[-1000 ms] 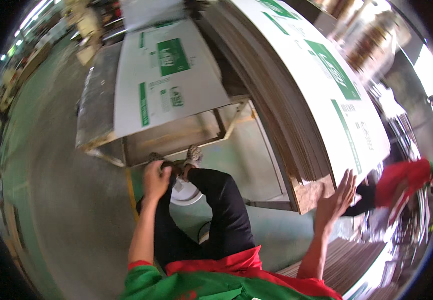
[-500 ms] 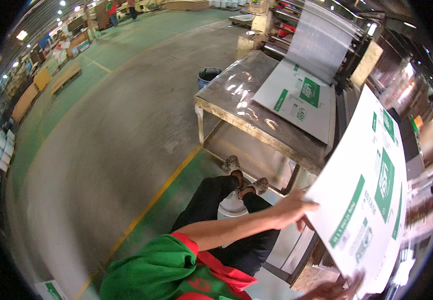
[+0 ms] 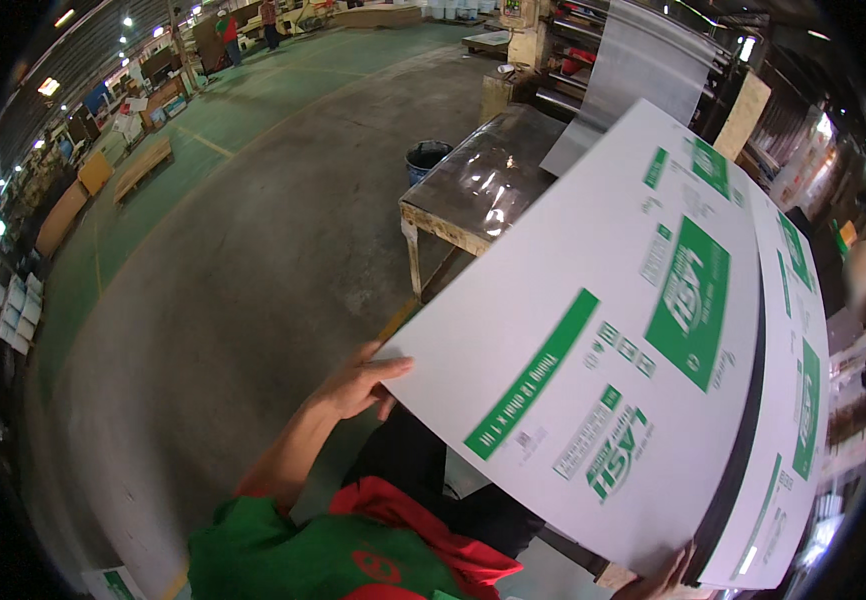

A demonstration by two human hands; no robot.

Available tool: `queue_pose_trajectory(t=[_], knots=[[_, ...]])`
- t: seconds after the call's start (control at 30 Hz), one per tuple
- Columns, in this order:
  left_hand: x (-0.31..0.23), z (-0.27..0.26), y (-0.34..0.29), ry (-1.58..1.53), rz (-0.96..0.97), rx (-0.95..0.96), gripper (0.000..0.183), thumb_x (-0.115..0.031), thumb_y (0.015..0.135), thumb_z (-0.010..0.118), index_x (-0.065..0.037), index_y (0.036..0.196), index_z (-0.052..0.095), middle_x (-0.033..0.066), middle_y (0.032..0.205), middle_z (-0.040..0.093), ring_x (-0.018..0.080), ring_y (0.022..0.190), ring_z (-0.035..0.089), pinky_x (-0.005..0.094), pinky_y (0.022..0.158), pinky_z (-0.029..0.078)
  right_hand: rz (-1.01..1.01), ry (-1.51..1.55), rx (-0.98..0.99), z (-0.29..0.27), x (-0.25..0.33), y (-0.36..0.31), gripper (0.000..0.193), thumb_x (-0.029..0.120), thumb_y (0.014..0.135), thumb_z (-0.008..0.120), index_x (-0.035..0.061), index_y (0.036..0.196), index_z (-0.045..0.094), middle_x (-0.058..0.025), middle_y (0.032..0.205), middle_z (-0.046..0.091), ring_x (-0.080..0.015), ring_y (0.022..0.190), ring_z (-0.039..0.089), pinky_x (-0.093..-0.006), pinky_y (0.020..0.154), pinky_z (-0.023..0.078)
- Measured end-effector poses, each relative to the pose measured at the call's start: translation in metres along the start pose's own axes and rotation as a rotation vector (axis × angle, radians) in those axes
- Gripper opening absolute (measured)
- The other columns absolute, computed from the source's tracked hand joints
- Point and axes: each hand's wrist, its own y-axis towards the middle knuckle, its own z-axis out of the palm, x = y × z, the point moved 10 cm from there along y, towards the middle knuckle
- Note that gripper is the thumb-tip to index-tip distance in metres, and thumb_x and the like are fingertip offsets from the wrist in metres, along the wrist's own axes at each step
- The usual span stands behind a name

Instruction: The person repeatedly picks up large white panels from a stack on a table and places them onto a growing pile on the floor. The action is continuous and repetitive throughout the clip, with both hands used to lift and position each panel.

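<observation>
A large white cardboard sheet point(image 3: 553, 270) with green printed panels spans the middle and right of the view. My left hand point(image 3: 358, 382) is closed on its left corner, thumb on top and fingers underneath. At the sheet's near edge, low in the view, my right hand point(image 3: 661, 578) grips with its fingertips on the upper side; part of this hand is cut off by the frame. Beyond a dark gap on the right lies a second printed cardboard sheet point(image 3: 788, 400) of the same pattern.
A metal-topped table point(image 3: 488, 180) stands ahead, partly hidden by the sheet, against a roller machine point(image 3: 568, 75) with a hanging translucent film point(image 3: 648, 60). A dark bucket point(image 3: 426, 160) sits beside the table. Two people stand far off, and another person's blurred arm point(image 3: 863, 265) shows at right.
The held sheet has swung left and lies flatter, now covering much of the table and my legs. My left hand moved left with its corner. A second sheet has come into view at right.
</observation>
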Motion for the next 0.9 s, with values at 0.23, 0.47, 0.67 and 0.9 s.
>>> queue_pose_trajectory(t=[0.23,0.47,0.67,0.9], knots=[[0.016,-0.085,-0.044,0.213,0.134,-0.249,0.070,-0.015,0.092,0.066,-0.003,0.153,0.034,0.0111,0.101,0.063,0.0106,0.061,0.056,0.0253,0.041,0.046,-0.006,-0.290,0.499,0.106,-0.061,-0.020,0.044,0.020,0.101,0.051,-0.0051,0.137,0.055,-0.0183,0.130,0.062,-0.0255,0.113,0.059,-0.0362,0.096,0.048],[0.095,-0.108,-0.062,0.383,-0.040,-0.360,0.064,-0.014,0.094,0.062,0.000,0.151,0.038,0.0065,0.089,0.063,0.0072,0.055,0.050,0.0259,0.039,0.038,0.107,-0.559,0.585,0.085,-0.126,-0.048,0.041,0.016,0.101,0.053,0.0079,0.142,0.055,0.0028,0.070,0.041,-0.0061,0.055,0.033,-0.0281,0.047,0.032],[0.102,-0.127,-0.063,0.505,-0.037,-0.452,0.056,-0.011,0.095,0.059,0.007,0.146,0.043,0.0075,0.088,0.065,0.0062,0.054,0.049,0.0258,0.042,0.037,0.243,-0.449,0.580,0.074,-0.098,-0.054,0.042,0.016,0.102,0.052,0.0077,0.142,0.055,0.0035,0.065,0.040,-0.0056,0.053,0.034,-0.0263,0.046,0.031],[0.087,-0.152,-0.043,0.570,0.090,-0.451,0.052,-0.015,0.098,0.057,0.011,0.142,0.046,0.0250,0.130,0.060,0.0216,0.116,0.058,0.0371,0.100,0.044,0.455,-0.592,0.428,0.068,-0.101,-0.085,0.042,0.018,0.101,0.052,0.0037,0.140,0.056,0.0038,0.063,0.044,-0.0049,0.049,0.035,-0.0258,0.044,0.031]])
